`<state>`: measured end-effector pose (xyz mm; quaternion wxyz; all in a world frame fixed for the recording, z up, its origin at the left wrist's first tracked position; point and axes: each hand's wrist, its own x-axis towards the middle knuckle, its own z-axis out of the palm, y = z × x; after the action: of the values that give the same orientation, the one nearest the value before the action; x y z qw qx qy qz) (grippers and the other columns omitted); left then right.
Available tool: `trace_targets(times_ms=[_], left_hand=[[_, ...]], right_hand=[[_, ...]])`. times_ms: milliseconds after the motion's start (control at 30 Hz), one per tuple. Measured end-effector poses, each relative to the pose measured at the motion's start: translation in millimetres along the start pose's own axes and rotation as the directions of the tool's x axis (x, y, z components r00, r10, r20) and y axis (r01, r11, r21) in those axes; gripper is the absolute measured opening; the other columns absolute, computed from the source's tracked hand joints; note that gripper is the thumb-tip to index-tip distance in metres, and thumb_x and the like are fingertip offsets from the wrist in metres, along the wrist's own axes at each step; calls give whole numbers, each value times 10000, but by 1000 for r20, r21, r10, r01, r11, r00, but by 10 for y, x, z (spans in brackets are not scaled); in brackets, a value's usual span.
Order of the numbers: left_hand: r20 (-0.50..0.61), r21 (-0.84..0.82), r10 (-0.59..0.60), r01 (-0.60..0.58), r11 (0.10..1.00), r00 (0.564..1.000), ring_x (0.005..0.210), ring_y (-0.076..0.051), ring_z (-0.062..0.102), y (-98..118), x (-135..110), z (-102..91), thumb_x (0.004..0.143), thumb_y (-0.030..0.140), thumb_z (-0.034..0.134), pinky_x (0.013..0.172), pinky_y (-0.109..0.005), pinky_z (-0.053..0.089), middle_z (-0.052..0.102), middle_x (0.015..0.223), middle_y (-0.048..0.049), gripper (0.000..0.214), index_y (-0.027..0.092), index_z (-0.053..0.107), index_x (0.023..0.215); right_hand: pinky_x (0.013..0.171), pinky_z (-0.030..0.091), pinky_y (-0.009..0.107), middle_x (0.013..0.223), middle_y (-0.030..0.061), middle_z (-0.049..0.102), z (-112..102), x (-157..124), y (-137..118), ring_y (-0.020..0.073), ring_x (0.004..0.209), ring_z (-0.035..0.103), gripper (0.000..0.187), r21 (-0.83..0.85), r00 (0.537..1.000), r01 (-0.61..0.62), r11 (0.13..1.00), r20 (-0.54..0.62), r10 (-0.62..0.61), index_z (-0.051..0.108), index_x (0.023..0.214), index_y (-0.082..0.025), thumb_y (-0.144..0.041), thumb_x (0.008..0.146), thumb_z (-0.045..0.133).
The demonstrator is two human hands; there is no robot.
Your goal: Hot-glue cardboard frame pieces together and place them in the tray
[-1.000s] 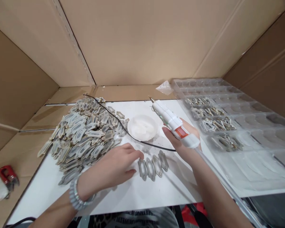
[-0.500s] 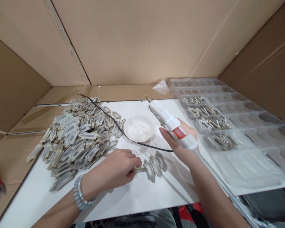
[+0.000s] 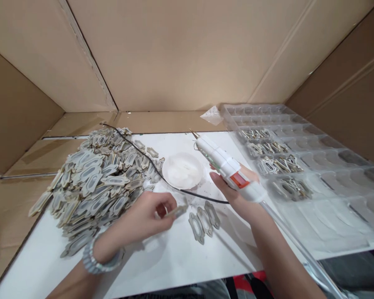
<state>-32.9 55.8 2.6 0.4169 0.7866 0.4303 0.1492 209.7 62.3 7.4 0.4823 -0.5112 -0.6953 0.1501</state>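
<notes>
Between the thumb and fingers of my left hand (image 3: 152, 211) is a small flat grey frame piece (image 3: 178, 211), held above the white table (image 3: 162, 265). My right hand (image 3: 237, 199) is wrapped round a white glue gun (image 3: 224, 162) with a brass-coloured nozzle pointing up and left. A long translucent rod (image 3: 286, 228) runs out of its back end. Below and between my hands, three similar frame pieces (image 3: 205, 221) lie side by side. A shallow white dish (image 3: 183, 187) stands just beyond them, with whitish stuff inside.
A big heap of frame pieces (image 3: 93, 182) covers the left of the table. On the right lies a clear compartment tray (image 3: 324, 216), several of its cells holding metal pieces (image 3: 279, 164). A black cord (image 3: 143, 154) crosses the middle. Cardboard walls (image 3: 187, 54) enclose the back and sides.
My left hand has lifted and drawn back left with its frame piece, away from the three lying pieces. The glue gun has shifted slightly right and down.
</notes>
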Motion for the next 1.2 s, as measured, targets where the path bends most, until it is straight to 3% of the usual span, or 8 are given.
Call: trace_targets(times_ms=[67, 133, 200, 267, 433, 667, 967, 1200], left_hand=[[-218, -309, -114, 42, 950, 969, 585, -120, 581, -15, -16, -100, 817, 340, 634, 531, -206, 458, 627, 673, 2, 162, 190, 597, 769], [-425, -565, -302, 10, 825, 854, 561, -111, 565, -32, -28, -177, 767, 377, 708, 515, -201, 454, 598, 643, 24, 222, 200, 578, 795], [-534, -653, -417, -45, 756, 736, 543, -100, 551, -42, -35, -214, 722, 359, 748, 510, -189, 446, 583, 615, 40, 254, 205, 558, 788], [-567, -674, -443, -83, 734, 695, 547, -98, 555, -44, -40, -213, 687, 336, 767, 521, -188, 455, 589, 611, 40, 268, 202, 549, 766], [-557, -660, -402, -94, 745, 727, 532, -85, 533, -36, -75, -160, 715, 335, 761, 500, -174, 427, 600, 611, 37, 244, 201, 569, 782], [-512, -658, -366, -81, 749, 777, 537, -113, 594, -26, -107, -128, 759, 352, 732, 519, -203, 489, 630, 607, 25, 219, 205, 570, 758], [-524, -662, -367, -95, 744, 769, 538, -115, 611, -29, -106, -105, 750, 335, 743, 521, -207, 519, 623, 612, 32, 225, 205, 560, 744], [-503, -687, -356, -114, 718, 788, 545, -107, 620, -55, -112, -98, 767, 324, 750, 527, -189, 523, 633, 615, 36, 232, 203, 553, 746]], right_hand=[[609, 522, 257, 806, 13, 690, -21, -2, -32, 166, 694, 671, 29, 41, 998, 33, 999, 54, -35, 635, 848, -227, -221, 869, 616], [645, 535, 252, 848, 20, 707, -27, -11, -70, 163, 734, 688, 74, 100, 986, 92, 991, 133, -105, 640, 867, -224, -166, 857, 594], [674, 543, 257, 896, 34, 722, -7, -30, -99, 170, 781, 700, 115, 159, 961, 152, 975, 209, -184, 650, 893, -218, -143, 845, 578], [679, 545, 266, 916, 49, 726, 32, -56, -117, 181, 808, 702, 126, 191, 939, 171, 967, 266, -218, 659, 901, -210, -143, 843, 570], [654, 546, 282, 904, 60, 722, 112, -92, -159, 183, 780, 696, 119, 161, 905, 146, 976, 377, -198, 658, 861, -196, -141, 848, 553], [628, 546, 272, 886, 61, 720, 141, -83, -204, 169, 749, 687, 157, 136, 886, 164, 977, 414, -206, 658, 841, -190, -112, 861, 524], [604, 526, 267, 862, 52, 704, 163, -94, -182, 163, 716, 673, 158, 98, 882, 188, 977, 420, -211, 640, 838, -190, -102, 854, 509], [597, 507, 266, 827, 40, 684, 153, -110, -168, 158, 686, 652, 175, 51, 878, 190, 981, 438, -193, 631, 816, -189, -85, 845, 494]])
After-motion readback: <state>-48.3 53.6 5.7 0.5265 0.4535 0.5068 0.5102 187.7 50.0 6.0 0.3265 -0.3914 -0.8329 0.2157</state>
